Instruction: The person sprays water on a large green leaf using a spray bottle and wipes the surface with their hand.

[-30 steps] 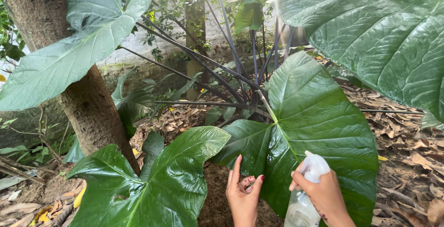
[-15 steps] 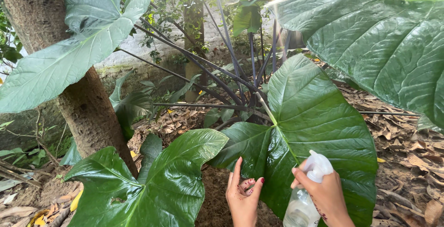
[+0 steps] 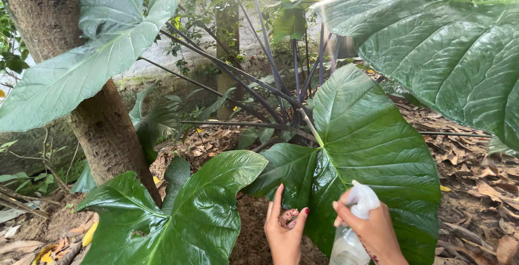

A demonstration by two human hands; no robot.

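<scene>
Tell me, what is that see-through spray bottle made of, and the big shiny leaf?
The clear spray bottle with the white nozzle in the right hand looks like thin, smooth plastic: light passes through its body. The large glossy green leaf that the left hand touches is living plant tissue, waxy-looking, with pale raised veins.

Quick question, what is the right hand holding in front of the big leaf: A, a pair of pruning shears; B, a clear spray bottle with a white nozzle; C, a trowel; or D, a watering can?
B: the right hand is wrapped around a clear spray bottle with a white nozzle, held in front of the large green leaf.
</scene>
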